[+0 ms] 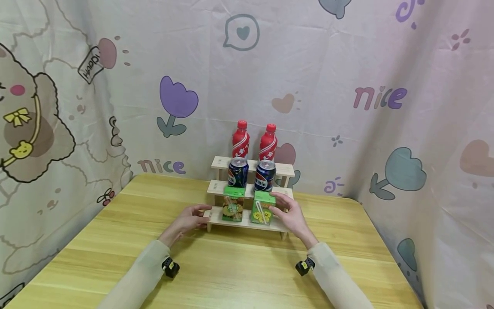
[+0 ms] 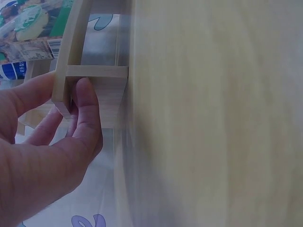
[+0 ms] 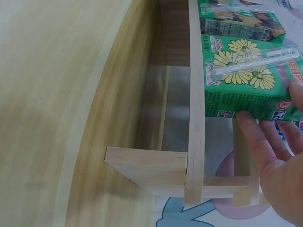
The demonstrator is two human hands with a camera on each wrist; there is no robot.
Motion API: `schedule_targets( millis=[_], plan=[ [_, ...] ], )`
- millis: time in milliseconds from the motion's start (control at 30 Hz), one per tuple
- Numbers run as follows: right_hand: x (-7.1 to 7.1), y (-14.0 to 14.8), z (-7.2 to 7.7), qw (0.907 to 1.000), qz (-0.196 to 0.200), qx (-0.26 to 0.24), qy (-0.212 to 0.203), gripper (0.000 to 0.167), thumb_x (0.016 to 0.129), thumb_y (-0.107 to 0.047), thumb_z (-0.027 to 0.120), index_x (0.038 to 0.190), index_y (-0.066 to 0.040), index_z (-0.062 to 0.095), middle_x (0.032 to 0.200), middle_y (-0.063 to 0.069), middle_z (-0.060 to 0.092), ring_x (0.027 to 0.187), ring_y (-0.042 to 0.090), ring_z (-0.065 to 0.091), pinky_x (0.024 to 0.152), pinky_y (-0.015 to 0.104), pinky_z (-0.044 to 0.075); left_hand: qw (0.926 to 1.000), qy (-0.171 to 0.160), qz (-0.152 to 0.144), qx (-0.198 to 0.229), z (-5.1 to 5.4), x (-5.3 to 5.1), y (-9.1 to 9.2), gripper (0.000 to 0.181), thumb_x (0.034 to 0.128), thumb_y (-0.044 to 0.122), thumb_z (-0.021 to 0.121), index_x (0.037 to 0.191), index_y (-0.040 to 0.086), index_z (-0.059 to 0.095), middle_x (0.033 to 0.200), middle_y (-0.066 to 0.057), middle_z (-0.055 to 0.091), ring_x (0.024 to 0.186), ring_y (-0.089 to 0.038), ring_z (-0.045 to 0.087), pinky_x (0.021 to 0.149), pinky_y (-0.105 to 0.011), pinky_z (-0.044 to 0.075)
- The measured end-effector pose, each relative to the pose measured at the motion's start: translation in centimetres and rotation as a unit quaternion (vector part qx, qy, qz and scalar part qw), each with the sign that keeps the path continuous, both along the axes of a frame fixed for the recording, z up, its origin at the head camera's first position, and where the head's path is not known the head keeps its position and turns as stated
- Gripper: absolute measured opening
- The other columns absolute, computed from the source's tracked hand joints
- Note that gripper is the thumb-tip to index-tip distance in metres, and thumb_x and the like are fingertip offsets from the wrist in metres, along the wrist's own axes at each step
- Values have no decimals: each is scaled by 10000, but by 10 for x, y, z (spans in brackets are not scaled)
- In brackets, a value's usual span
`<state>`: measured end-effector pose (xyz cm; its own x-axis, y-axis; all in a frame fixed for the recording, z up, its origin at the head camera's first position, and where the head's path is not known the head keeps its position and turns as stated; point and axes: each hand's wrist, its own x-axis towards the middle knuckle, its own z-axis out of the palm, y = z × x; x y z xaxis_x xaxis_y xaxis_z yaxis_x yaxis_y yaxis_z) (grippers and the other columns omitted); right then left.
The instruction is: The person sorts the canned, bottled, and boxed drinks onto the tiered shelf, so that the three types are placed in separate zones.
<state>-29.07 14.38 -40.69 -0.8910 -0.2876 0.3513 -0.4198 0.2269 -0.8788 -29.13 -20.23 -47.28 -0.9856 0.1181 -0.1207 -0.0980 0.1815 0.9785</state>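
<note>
A three-tier wooden display rack (image 1: 231, 222) stands on the table. My left hand (image 1: 190, 219) pinches the left end of its lowest board; in the left wrist view the fingers (image 2: 87, 109) curl round the board's corner. On that board stand two green drink cartons: a left one (image 1: 233, 206) and a right one with yellow flowers and a straw (image 1: 262, 210). My right hand (image 1: 291, 214) holds the flowered carton by its right side, thumb toward the front and a fingertip (image 3: 245, 118) at the back edge. The other right fingers are partly hidden.
Two dark blue cola cans (image 1: 237, 172) stand on the middle tier. Two red bottles (image 1: 241, 141) are on the top tier. The wooden table (image 1: 247, 274) reaches a patterned cloth backdrop (image 1: 308, 86) close behind the rack.
</note>
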Motion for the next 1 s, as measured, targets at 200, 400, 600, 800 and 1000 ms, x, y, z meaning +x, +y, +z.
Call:
schedule_targets(
  millis=[200, 400, 600, 800, 1000],
  plan=[
    [1, 1, -1, 10000, -5, 61, -49, 447, 885, -2, 680, 1320, -25, 580, 1256, 218, 643, 1134, 359, 631, 838, 231, 565, 10000, -14, -3, 20, -3, -1, 0, 491, 904, 11, 651, 1374, -24, 514, 1070, -176, 591, 879, -191, 626, 803, -337, 587],
    [-3, 4, -5, 9999, 53, 151, -16, 454, 897, -17, 671, 1338, -28, 564, 1279, 221, 628, 1145, 362, 626, 846, 224, 560, 10000, -75, 46, 10, -1, 1, 0, 479, 905, 18, 652, 1367, -5, 528, 1056, -168, 580, 875, -201, 615, 799, -336, 585],
    [-19, 9, -26, 9999, 82, 54, 139, 506, 902, -28, 671, 1386, -56, 527, 1321, 198, 608, 1187, 357, 602, 942, 280, 530, 9999, 20, 64, -93, 1, 3, 1, 468, 903, 15, 653, 1355, -17, 535, 1061, -190, 590, 878, -218, 622, 800, -355, 588],
    [-15, 18, -34, 9991, -319, -271, 118, 495, 907, -106, 688, 1379, -90, 541, 1320, 177, 613, 1215, 310, 585, 1002, 280, 493, 9939, 557, -28, -952, 3, 4, 5, 457, 880, 84, 694, 1315, 8, 575, 1120, -201, 611, 899, -230, 632, 783, -369, 590],
    [-5, 31, -36, 9925, -1209, -185, 20, 372, 921, -138, 674, 1288, -97, 628, 1280, 137, 648, 1173, 298, 614, 940, 214, 520, 9681, 1325, -208, -2117, 8, 5, 6, 433, 974, 254, 601, 1333, 15, 557, 1174, -170, 648, 991, -265, 643, 826, -404, 576]
  ],
)
